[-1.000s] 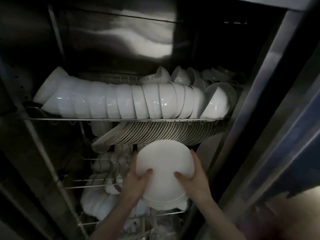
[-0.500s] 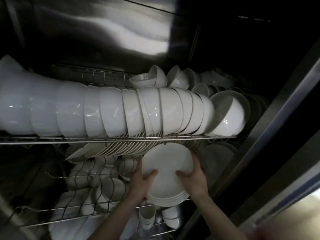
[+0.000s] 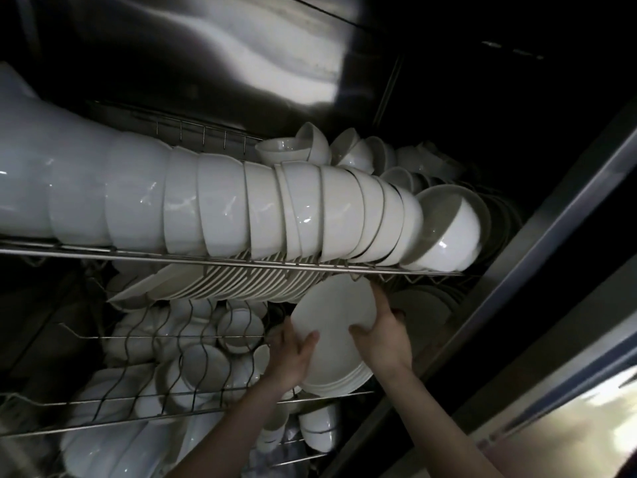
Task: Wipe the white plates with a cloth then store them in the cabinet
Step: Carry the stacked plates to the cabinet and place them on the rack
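Interior of the steel cabinet [image 3: 537,232], as I see it. The upper wire shelf [image 3: 138,254] carries nested white bowls [image 3: 241,208] lying on their sides. Below it, a row of plates [image 3: 234,284] stands on edge, and a lower rack [image 3: 165,337] holds small dishes [image 3: 203,367]. My left hand [image 3: 291,360] and right hand [image 3: 382,339] grip a tilted stack of plates [image 3: 332,326] by its sides, thumbs curled over the top face. The stack's upper rim sits just under the upper shelf's front rail, which blocks the way up.
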Demonstrator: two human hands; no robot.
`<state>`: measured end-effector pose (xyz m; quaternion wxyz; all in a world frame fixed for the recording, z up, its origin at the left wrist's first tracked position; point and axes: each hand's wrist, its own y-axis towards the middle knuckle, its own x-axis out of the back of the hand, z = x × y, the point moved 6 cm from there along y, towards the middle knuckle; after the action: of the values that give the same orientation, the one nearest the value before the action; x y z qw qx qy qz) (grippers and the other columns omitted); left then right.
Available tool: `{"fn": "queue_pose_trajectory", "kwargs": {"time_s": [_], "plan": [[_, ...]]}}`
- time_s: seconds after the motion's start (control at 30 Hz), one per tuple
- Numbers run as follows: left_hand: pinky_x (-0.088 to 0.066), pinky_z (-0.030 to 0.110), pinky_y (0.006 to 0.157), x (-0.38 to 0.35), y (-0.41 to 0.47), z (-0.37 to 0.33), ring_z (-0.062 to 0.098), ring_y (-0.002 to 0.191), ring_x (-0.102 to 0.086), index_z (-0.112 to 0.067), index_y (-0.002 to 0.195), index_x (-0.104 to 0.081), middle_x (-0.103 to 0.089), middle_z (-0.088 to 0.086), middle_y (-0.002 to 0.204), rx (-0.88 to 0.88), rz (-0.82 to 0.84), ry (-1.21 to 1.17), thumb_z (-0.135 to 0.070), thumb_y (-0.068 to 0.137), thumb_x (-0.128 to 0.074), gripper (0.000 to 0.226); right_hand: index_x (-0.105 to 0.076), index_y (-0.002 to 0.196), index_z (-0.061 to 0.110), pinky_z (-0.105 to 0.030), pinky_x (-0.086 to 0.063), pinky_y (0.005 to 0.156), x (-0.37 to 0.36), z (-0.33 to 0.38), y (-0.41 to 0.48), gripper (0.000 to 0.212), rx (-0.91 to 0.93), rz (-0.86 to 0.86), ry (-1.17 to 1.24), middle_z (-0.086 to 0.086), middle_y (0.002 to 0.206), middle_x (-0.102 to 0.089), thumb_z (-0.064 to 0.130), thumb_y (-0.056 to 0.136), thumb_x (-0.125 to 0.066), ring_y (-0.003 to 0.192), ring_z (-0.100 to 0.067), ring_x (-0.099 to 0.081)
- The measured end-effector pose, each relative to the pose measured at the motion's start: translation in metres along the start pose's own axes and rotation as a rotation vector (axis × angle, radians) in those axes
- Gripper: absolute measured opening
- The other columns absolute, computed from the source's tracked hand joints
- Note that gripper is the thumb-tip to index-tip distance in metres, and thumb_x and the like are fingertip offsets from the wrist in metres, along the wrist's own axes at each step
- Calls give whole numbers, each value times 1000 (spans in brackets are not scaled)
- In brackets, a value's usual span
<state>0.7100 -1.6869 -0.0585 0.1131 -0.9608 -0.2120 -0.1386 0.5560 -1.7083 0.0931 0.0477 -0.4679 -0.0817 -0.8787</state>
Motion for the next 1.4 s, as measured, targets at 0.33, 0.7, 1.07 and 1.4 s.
{"fn": "queue_pose_trajectory", "kwargs": {"time_s": [0.33, 0.7, 1.07, 1.4], "plan": [[-11, 48, 117, 15, -7, 4, 31, 149, -6, -15, 157, -3, -16, 6, 162, -31, -4, 612, -57, 101, -14, 71, -11, 151, 47, -42, -50, 85, -11, 34, -13, 85, 85, -32, -132, -11, 133, -38, 26, 84, -59, 107, -40, -60], [6, 52, 119, 31, -1, 21, 23, 150, 18, -17, 158, 0, 2, -4, 166, 31, 68, 696, -65, 97, -8, 78, -32, 150, 38, -37, -48, 93, -29, 12, -13, 80, 143, -85, 14, -10, 135, -35, 36, 81, -71, 115, -37, -54], [13, 43, 120, 51, 3, 44, 26, 148, 24, -24, 158, -2, 14, 0, 165, 20, 43, 726, -75, 91, -11, 84, -37, 150, 29, -41, -40, 109, -31, 10, -17, 79, 261, -122, 16, -15, 156, -21, 34, 81, -74, 139, -39, -34], [2, 38, 123, 64, 1, 36, 24, 152, 6, -23, 156, -22, -7, 3, 166, -40, 46, 696, -69, 95, -29, 76, -34, 151, 33, -38, -33, 113, -31, 3, -15, 78, 252, -81, 92, -10, 160, -14, 37, 84, -73, 145, -34, -27]]}}
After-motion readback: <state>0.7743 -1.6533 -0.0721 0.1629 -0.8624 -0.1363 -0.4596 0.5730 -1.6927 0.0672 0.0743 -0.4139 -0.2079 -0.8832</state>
